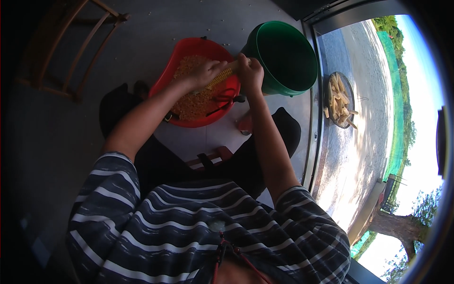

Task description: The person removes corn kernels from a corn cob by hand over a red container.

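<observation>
A partly shelled ear of corn (pixel 220 77) slants above a red plastic basin (pixel 217 44). My right hand (pixel 251 72) is closed around its bare upper end. Along the lower part of the ear, where yellow kernels are still on, my left hand (pixel 205 75) lies with its fingers pressed on it. Loose corn kernels (pixel 189 103) cover the bottom of the basin. Inside the basin's near right side is a red and black object (pixel 224 97), which my view does not settle. Just right of my right hand stands a green plastic bucket (pixel 286 56), its inside dark.
A wooden chair (pixel 87 49) is at the upper left. Scattered kernels (pixel 226 44) dot the grey floor. Right of the bucket runs a metal door frame (pixel 312 142). Outside on the ground, a round basket (pixel 340 100) holds several corn cobs. A red stool edge (pixel 223 153) shows between my knees.
</observation>
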A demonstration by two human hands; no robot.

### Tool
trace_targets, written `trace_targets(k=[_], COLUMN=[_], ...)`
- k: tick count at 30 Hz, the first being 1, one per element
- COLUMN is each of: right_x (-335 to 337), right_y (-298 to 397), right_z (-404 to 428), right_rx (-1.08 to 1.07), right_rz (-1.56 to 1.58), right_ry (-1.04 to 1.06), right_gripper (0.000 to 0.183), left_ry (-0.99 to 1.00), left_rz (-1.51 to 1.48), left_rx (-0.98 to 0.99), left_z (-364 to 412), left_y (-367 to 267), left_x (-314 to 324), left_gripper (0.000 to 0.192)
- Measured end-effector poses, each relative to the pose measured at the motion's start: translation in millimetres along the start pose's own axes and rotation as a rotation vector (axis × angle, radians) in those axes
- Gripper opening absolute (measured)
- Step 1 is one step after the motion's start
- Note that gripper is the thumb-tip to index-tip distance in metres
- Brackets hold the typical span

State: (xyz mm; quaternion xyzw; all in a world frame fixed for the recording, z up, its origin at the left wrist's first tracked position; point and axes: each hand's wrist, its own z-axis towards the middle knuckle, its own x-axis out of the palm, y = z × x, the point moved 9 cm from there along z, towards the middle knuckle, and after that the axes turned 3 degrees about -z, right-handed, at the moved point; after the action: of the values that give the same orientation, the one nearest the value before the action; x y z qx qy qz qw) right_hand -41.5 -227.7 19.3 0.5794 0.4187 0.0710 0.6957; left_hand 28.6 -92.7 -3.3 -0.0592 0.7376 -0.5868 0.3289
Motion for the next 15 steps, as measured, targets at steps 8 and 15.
trace_targets(k=[8, 15], right_x=[11.8, 5.9], right_y=[16.4, 5.0], right_z=[-12.8, -3.7], right_rx=[-0.096, 0.031], right_rz=[-0.005, 0.115], right_ry=[0.040, 0.055], right_gripper=[0.040, 0.041], left_ry=[-0.093, 0.013], left_rz=[-0.350, -0.191], left_rx=[-0.367, 0.045], left_z=[-0.3, 9.8], left_y=[54.8, 24.8], left_x=[-7.2, -1.9], left_gripper=[0.051, 0.045])
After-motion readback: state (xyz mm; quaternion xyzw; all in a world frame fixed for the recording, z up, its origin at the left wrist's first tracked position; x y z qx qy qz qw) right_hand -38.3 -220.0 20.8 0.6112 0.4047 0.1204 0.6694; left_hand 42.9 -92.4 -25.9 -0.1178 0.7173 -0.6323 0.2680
